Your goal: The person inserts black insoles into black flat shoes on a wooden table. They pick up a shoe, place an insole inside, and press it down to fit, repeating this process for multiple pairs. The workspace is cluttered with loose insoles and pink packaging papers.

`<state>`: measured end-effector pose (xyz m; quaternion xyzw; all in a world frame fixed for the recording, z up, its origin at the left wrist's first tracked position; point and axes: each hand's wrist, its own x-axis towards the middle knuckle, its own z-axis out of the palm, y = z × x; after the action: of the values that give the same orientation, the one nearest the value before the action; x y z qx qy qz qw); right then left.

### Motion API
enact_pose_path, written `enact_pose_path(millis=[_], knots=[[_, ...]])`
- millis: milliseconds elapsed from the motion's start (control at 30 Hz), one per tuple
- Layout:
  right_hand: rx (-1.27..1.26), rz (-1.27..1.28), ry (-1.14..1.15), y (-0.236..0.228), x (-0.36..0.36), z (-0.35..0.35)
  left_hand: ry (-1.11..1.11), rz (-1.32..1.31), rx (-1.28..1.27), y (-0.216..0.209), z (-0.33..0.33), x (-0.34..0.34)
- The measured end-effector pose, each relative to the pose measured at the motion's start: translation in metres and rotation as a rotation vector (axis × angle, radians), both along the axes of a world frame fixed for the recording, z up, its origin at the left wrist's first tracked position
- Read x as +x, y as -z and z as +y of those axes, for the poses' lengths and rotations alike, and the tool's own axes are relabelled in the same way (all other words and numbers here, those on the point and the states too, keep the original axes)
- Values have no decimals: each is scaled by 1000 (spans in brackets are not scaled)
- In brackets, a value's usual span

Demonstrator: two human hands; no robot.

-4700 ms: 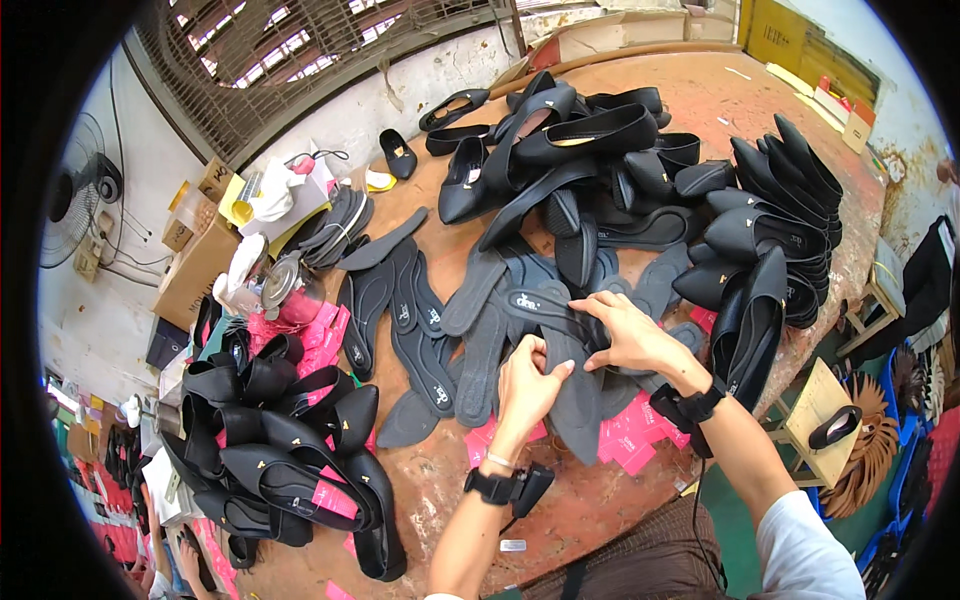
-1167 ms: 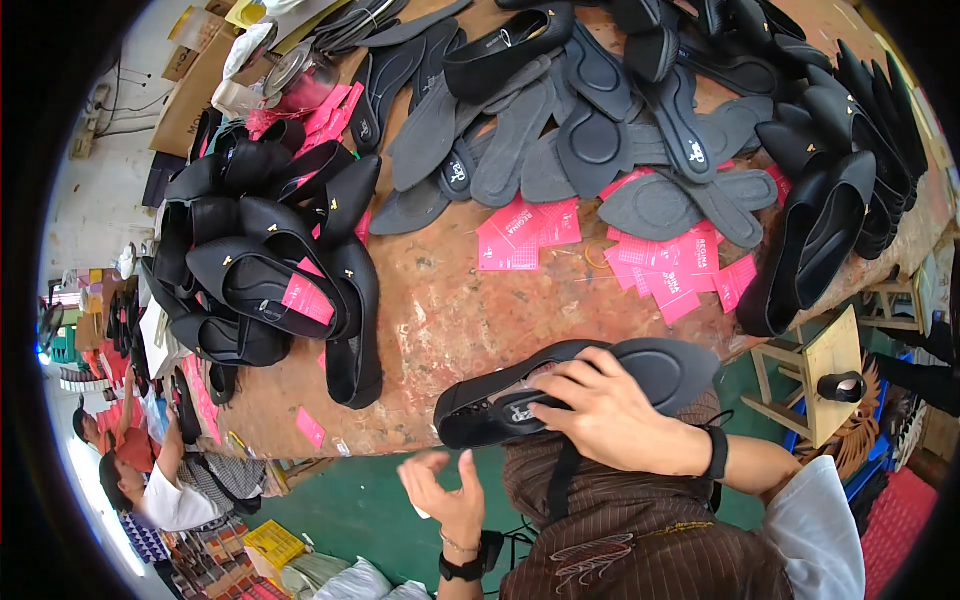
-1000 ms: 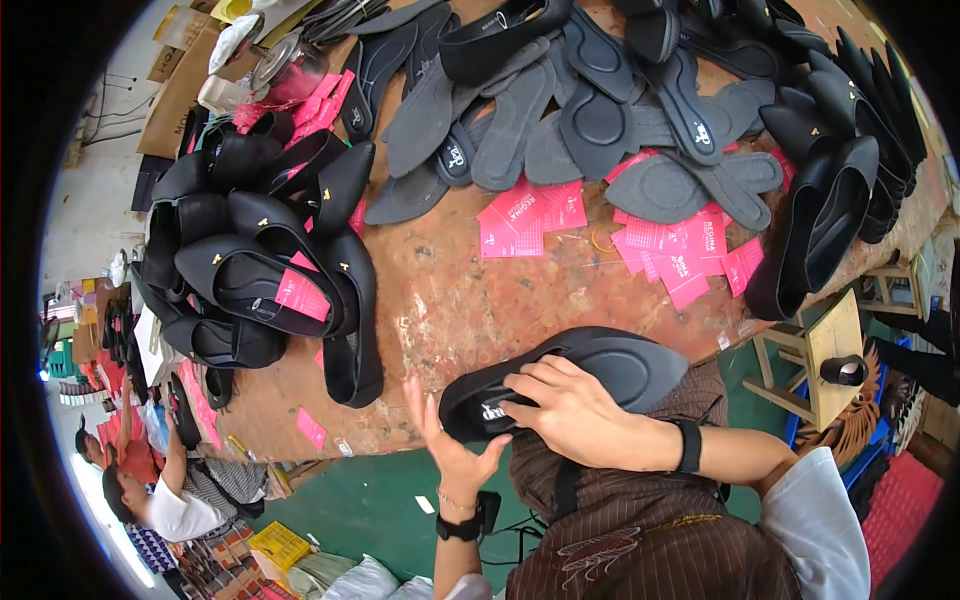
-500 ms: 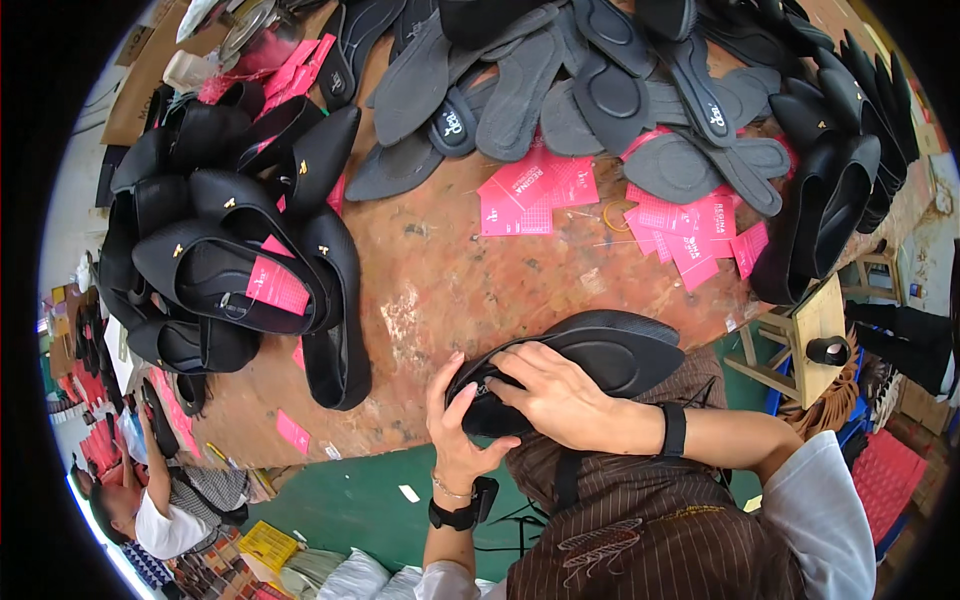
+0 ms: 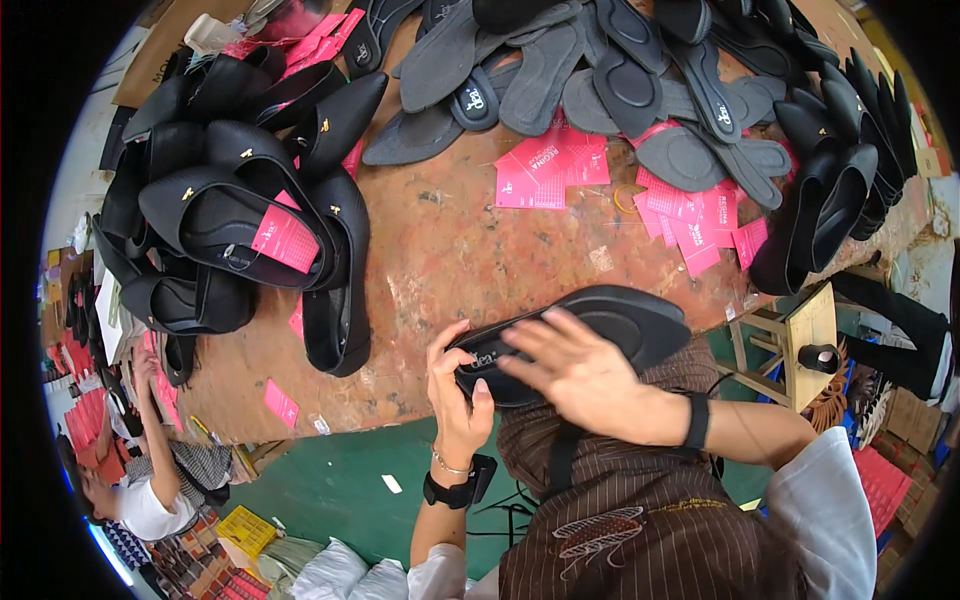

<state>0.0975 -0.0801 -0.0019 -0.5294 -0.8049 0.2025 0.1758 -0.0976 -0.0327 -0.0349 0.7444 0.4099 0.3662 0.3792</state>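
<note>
A black pointed flat shoe (image 5: 648, 322) lies tilted by the table's near edge, its toe to the right and a padded black insole inside. My left hand (image 5: 458, 405) grips it around the heel end, thumb on the near side and fingers on the far side. Over the insole, my right hand (image 5: 592, 388) has its fingers stretched out and slightly blurred. Whether those fingertips touch the insole I cannot tell. Pale lettering shows at the insole's heel, between the two hands.
Black shoes with gold ornaments (image 5: 190, 195) are heaped at the left, one holding a pink card (image 5: 285, 235). Grey and black insoles (image 5: 435, 65) cover the far side, near more pink cards (image 5: 530, 175). Shoes (image 5: 850, 205) stand at the right, beyond a wooden stool (image 5: 822, 325). A person (image 5: 165, 490) works at lower left.
My right fingers have come up from inside the heel and straightened out over the insole. The shoe has shifted slightly up in view, showing more of the insole's heel. My left hand keeps its hold.
</note>
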Motion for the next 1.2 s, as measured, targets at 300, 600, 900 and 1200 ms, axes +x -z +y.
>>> enact_pose_path(millis=[300,600,900,1200], knots=[[367,-91,620,-19,47,37,1,318,-16,-44,-46,49],[55,280,282,-47,88,20,346,649,78,-54,-70,116],[145,-80,317,4,56,24,431,712,-12,-57,-59,116],[420,-299,274,6,62,30,421,705,9,-52,-60,116]])
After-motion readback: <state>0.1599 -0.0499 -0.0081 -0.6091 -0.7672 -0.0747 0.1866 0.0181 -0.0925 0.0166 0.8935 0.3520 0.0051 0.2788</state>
